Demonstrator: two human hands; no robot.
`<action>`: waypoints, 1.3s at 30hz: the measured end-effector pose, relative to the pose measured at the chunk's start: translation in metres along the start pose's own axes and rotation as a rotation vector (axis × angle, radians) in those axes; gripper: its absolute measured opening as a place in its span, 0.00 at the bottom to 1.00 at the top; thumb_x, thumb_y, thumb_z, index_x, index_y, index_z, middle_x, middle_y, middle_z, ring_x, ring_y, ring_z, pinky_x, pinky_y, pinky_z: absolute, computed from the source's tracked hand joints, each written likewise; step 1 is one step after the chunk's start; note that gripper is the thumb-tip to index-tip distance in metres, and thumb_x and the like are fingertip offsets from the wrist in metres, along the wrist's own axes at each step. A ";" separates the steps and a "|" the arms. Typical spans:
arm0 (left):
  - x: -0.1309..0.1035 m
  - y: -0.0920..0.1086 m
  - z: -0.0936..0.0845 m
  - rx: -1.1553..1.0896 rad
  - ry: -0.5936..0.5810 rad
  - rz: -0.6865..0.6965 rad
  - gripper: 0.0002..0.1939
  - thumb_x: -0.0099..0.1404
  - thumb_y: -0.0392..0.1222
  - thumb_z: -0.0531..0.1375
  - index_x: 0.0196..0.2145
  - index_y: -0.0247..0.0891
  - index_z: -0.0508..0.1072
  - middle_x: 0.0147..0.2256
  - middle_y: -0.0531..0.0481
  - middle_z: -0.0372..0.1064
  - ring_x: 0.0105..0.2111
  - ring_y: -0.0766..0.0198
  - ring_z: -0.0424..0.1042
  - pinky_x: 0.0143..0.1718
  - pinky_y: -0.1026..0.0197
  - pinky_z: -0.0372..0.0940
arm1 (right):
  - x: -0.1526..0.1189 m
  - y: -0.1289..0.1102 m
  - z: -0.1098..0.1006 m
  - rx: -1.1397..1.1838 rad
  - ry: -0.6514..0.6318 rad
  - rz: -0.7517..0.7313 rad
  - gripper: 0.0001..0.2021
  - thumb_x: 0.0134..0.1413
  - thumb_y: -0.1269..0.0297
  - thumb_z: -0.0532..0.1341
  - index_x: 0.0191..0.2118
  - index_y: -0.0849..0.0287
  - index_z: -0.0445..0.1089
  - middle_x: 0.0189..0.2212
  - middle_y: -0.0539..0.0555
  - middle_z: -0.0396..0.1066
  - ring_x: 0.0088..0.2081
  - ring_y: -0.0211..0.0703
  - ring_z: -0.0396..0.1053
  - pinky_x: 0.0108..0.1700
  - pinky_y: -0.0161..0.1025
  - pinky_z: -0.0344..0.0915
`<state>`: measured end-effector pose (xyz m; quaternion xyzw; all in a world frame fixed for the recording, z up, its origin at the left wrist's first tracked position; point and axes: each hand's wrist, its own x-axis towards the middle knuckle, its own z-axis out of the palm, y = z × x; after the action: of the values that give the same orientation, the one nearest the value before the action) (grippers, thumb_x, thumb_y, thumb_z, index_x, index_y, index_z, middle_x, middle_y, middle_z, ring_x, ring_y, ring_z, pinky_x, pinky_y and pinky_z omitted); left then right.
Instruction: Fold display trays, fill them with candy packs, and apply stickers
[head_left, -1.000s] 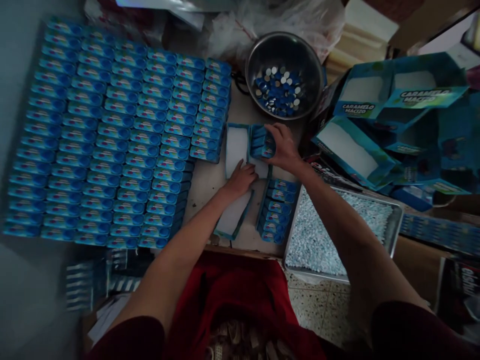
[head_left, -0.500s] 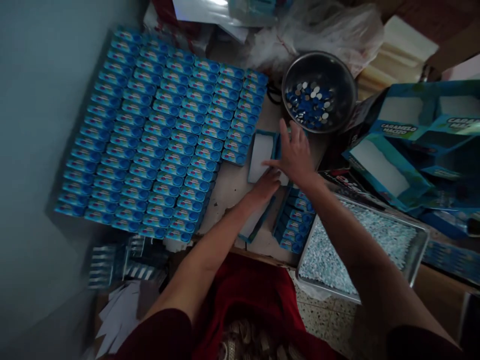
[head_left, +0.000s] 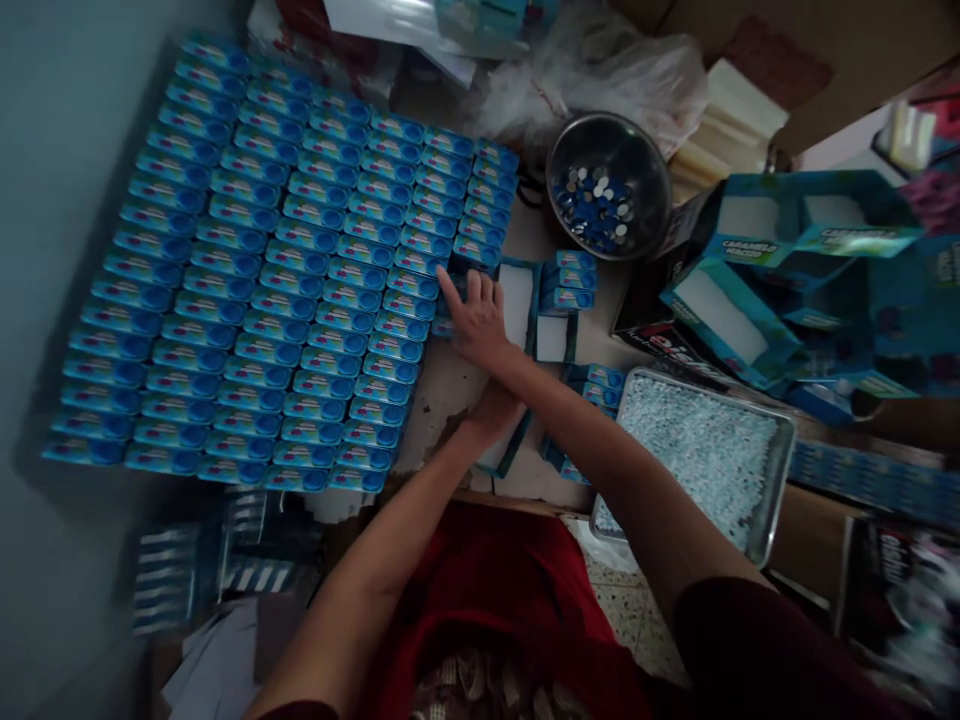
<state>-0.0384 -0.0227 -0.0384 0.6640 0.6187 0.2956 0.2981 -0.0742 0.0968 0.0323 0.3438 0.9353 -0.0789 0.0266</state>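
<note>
Here, hands (head_left: 477, 320) cross beside glossy, slim rectangular packs (head_left: 354, 272).

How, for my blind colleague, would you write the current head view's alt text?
A person's bare right hand reaches over the left hand to the edge of packed rows of small blue printed boxes. To the right are open, white-lined blue cardboard trays, a round metal bowl of blue and white discs, and a rectangular metal pan of pale-blue granules.

Packing workshop: stacked blue packs (head_left: 300, 236), pellet tray (head_left: 782, 490).
</note>
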 end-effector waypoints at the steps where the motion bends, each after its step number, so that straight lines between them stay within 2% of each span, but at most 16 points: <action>1: 0.002 0.003 0.002 0.018 -0.027 0.022 0.24 0.77 0.32 0.49 0.64 0.34 0.73 0.64 0.35 0.75 0.69 0.46 0.70 0.73 0.44 0.61 | 0.007 0.001 -0.004 -0.008 -0.018 0.015 0.51 0.64 0.63 0.69 0.83 0.56 0.41 0.74 0.71 0.55 0.74 0.71 0.54 0.75 0.69 0.51; 4: -0.004 0.013 0.007 0.106 -0.066 0.028 0.23 0.77 0.32 0.50 0.64 0.35 0.73 0.65 0.33 0.73 0.70 0.42 0.68 0.74 0.34 0.58 | 0.019 0.008 -0.017 -0.013 -0.085 -0.001 0.52 0.62 0.65 0.70 0.83 0.55 0.42 0.70 0.67 0.59 0.69 0.68 0.59 0.73 0.67 0.53; 6: -0.014 0.016 0.007 0.142 -0.033 -0.003 0.23 0.76 0.33 0.52 0.65 0.36 0.73 0.67 0.32 0.71 0.72 0.40 0.66 0.75 0.30 0.55 | 0.004 0.018 -0.029 0.018 -0.082 -0.045 0.51 0.60 0.63 0.71 0.83 0.53 0.46 0.69 0.65 0.61 0.67 0.67 0.59 0.72 0.65 0.55; 8: -0.019 0.014 0.004 0.160 -0.018 -0.037 0.23 0.75 0.32 0.54 0.64 0.36 0.74 0.67 0.32 0.71 0.71 0.39 0.67 0.74 0.30 0.57 | -0.031 0.034 -0.044 0.062 -0.024 -0.101 0.50 0.59 0.60 0.71 0.82 0.52 0.49 0.70 0.65 0.59 0.69 0.68 0.56 0.72 0.64 0.56; 11: -0.016 0.006 0.000 0.174 -0.022 -0.065 0.22 0.72 0.30 0.56 0.61 0.36 0.76 0.66 0.32 0.72 0.70 0.38 0.67 0.74 0.30 0.58 | -0.101 0.071 -0.059 0.067 0.075 -0.130 0.46 0.59 0.57 0.68 0.81 0.49 0.53 0.73 0.64 0.55 0.73 0.70 0.52 0.73 0.65 0.54; 14: -0.005 -0.003 -0.003 0.198 0.052 -0.104 0.23 0.72 0.30 0.55 0.62 0.34 0.74 0.69 0.29 0.67 0.74 0.39 0.61 0.76 0.28 0.53 | -0.155 0.114 -0.055 -0.005 0.133 -0.047 0.39 0.60 0.61 0.66 0.77 0.47 0.63 0.71 0.64 0.60 0.72 0.70 0.56 0.74 0.68 0.54; 16: 0.001 -0.008 -0.004 0.196 0.097 -0.155 0.23 0.74 0.32 0.54 0.63 0.31 0.73 0.68 0.27 0.68 0.74 0.39 0.61 0.75 0.29 0.54 | -0.170 0.134 -0.041 -0.040 0.143 0.017 0.34 0.62 0.63 0.65 0.74 0.47 0.68 0.70 0.65 0.62 0.72 0.70 0.58 0.74 0.70 0.54; 19: 0.005 -0.012 -0.004 0.200 0.090 -0.197 0.22 0.76 0.36 0.54 0.64 0.31 0.73 0.63 0.27 0.72 0.70 0.40 0.66 0.75 0.28 0.53 | -0.167 0.147 -0.018 -0.041 0.120 0.058 0.33 0.64 0.66 0.62 0.74 0.45 0.68 0.71 0.64 0.63 0.74 0.70 0.58 0.75 0.72 0.51; 22: 0.005 -0.014 -0.007 0.239 0.073 -0.189 0.21 0.77 0.37 0.54 0.62 0.37 0.76 0.60 0.32 0.75 0.67 0.41 0.69 0.75 0.27 0.51 | -0.154 0.147 -0.009 -0.025 0.088 0.030 0.35 0.65 0.68 0.61 0.76 0.46 0.64 0.73 0.65 0.62 0.75 0.67 0.58 0.77 0.71 0.50; 25: 0.007 -0.014 -0.012 0.246 0.056 -0.181 0.20 0.78 0.38 0.53 0.60 0.38 0.79 0.55 0.33 0.77 0.59 0.44 0.74 0.67 0.35 0.63 | -0.146 0.148 -0.016 -0.033 0.061 0.007 0.37 0.65 0.69 0.63 0.78 0.50 0.60 0.73 0.66 0.62 0.76 0.65 0.57 0.78 0.69 0.49; 27: 0.008 -0.015 -0.016 0.251 0.040 -0.166 0.20 0.79 0.39 0.52 0.58 0.39 0.81 0.51 0.35 0.78 0.53 0.45 0.75 0.62 0.40 0.67 | -0.141 0.151 -0.025 -0.048 0.051 -0.026 0.40 0.64 0.63 0.67 0.79 0.50 0.58 0.76 0.67 0.57 0.78 0.68 0.52 0.78 0.72 0.46; 29: 0.009 -0.018 -0.019 0.266 0.038 -0.142 0.20 0.79 0.38 0.52 0.57 0.39 0.81 0.48 0.37 0.79 0.52 0.46 0.75 0.63 0.40 0.66 | -0.136 0.156 -0.030 -0.074 0.040 -0.065 0.45 0.62 0.54 0.71 0.80 0.50 0.55 0.80 0.67 0.49 0.81 0.73 0.43 0.78 0.77 0.41; 31: 0.009 -0.021 -0.022 0.281 0.035 -0.114 0.19 0.78 0.37 0.53 0.57 0.39 0.81 0.49 0.38 0.78 0.53 0.46 0.74 0.66 0.39 0.63 | -0.129 0.161 -0.029 -0.101 -0.001 -0.078 0.49 0.61 0.47 0.72 0.81 0.51 0.51 0.82 0.67 0.42 0.82 0.75 0.38 0.77 0.81 0.36; 35: 0.003 -0.026 -0.027 0.307 -0.009 -0.096 0.18 0.78 0.35 0.53 0.56 0.40 0.80 0.49 0.39 0.77 0.54 0.48 0.73 0.69 0.39 0.61 | -0.120 0.170 -0.023 -0.115 -0.118 -0.056 0.52 0.66 0.37 0.64 0.82 0.61 0.46 0.82 0.71 0.38 0.82 0.75 0.38 0.77 0.80 0.36; 39: -0.003 -0.023 -0.033 0.307 -0.063 -0.101 0.16 0.79 0.38 0.55 0.57 0.41 0.79 0.51 0.41 0.77 0.56 0.48 0.74 0.71 0.35 0.58 | -0.105 0.168 -0.042 -0.117 -0.182 -0.086 0.52 0.67 0.31 0.59 0.80 0.68 0.50 0.80 0.77 0.42 0.81 0.79 0.41 0.75 0.81 0.40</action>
<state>-0.0785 -0.0239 -0.0341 0.6787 0.6797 0.1612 0.2267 0.1145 0.1626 0.0635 0.2926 0.9459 -0.0560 0.1282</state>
